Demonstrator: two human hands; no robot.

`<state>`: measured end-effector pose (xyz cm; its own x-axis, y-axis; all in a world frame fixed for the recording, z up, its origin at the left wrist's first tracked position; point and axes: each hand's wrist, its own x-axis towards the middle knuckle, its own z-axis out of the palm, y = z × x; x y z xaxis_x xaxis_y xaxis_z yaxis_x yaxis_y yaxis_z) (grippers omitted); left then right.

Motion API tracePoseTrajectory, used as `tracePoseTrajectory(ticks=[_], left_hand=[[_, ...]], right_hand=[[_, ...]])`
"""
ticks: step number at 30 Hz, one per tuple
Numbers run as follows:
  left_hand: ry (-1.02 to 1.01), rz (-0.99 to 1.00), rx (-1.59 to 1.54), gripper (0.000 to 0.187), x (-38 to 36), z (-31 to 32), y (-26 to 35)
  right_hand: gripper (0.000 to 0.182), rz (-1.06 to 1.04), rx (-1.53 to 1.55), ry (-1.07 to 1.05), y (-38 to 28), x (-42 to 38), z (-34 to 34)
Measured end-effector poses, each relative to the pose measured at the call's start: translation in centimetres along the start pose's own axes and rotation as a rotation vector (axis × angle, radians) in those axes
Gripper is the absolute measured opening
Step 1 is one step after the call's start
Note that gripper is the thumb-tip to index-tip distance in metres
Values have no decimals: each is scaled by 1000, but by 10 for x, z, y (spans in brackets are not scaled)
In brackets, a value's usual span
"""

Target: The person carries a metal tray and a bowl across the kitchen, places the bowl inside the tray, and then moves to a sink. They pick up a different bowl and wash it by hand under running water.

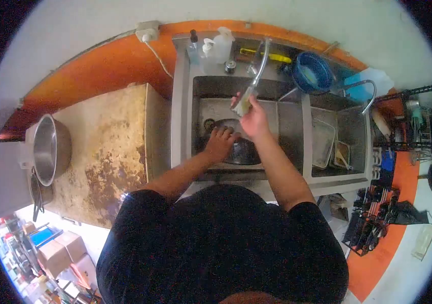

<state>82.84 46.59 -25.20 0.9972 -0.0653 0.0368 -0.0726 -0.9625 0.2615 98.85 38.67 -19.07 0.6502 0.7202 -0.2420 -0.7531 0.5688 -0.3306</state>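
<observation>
In the left sink basin [287, 131] lies a dark round pan [246, 152], tilted. My left hand [220, 144] rests over the pan with its fingers bent against it, holding it. Above the pan, my right hand [255, 120] is closed around a pale yellow-green sponge [243, 105]. That sponge is right at the end of the curved metal faucet [263, 63], and the fingers partly cover it. A round drain [209, 124] shows beside the pan's left edge.
Pump bottles [222, 44] and a blue basket [312, 72] stand along the sink's back ledge. The right basin [345, 116] holds trays under a second faucet [370, 96]. On the left, a worn counter [99, 152] carries a large metal bowl [48, 149]. A rack [373, 218] hangs at right.
</observation>
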Motion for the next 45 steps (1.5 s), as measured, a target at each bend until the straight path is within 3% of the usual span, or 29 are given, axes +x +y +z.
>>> tracePoseTrajectory(ticks=[5, 10, 12, 14, 19, 21, 22, 24, 25, 26, 28, 30, 31, 34, 35, 36, 40, 41, 43, 44, 45], left_hand=[[-11, 35, 16, 58, 7, 7, 2], [-38, 69, -7, 55, 25, 7, 2], [-192, 50, 56, 49, 35, 3, 0], [-196, 30, 35, 48, 47, 0, -2], [-242, -96, -59, 43, 77, 1, -3], [-286, 102, 59, 40, 95, 14, -11], [-288, 106, 60, 40, 101, 23, -15], [-395, -124, -80, 36, 109, 65, -27], [-399, -121, -82, 36, 118, 105, -45], [-389, -105, -88, 35, 117, 81, -40], [-382, -56, -87, 33, 110, 2, -19], [-376, -30, -76, 30, 107, -30, -10], [-358, -9, -47, 31, 103, -22, -11], [-307, 49, 40, 33, 89, 15, -19], [-71, 41, 17, 34, 81, 31, -22], [163, 33, -9, 36, 74, 41, -24], [0, -132, -361, 44, 65, 22, -42], [-9, -131, -364, 44, 63, 15, -45], [153, -266, -464, 45, 57, 7, -58], [152, -271, -462, 45, 51, 20, -75], [168, -441, -641, 42, 45, 45, -99]], right_hand=[[37, 4, -8, 30, -5, -7, 10], [24, -19, 25, 12, -2, -3, 2], [23, -33, -5, 16, -2, -2, 6], [25, -48, -35, 22, -3, -1, 7], [31, 35, -295, 221, 1, 7, 14], [31, 75, -352, 224, -5, 7, 20], [31, 117, -409, 226, -7, 7, 23], [33, 54, -480, 274, -5, 19, 6], [36, -8, -554, 316, -4, 21, -2], [36, -8, -553, 320, -8, 18, -2], [39, -197, -915, 403, -25, 8, 2], [40, -172, -945, 465, -47, 0, -15], [42, -143, -978, 525, -58, -6, -26], [39, -552, -1449, 479, -92, -25, -82], [39, -707, -1673, 378, -107, -35, -100], [39, -612, -1792, 513, -117, -49, -97], [43, -342, -2179, 827, -146, -107, -66], [43, -332, -2177, 832, -152, -114, -83], [48, -689, -2443, 800, -165, -125, -129], [51, -453, -2406, 913, -170, -129, -129], [51, -453, -2405, 909, -170, -133, -127]])
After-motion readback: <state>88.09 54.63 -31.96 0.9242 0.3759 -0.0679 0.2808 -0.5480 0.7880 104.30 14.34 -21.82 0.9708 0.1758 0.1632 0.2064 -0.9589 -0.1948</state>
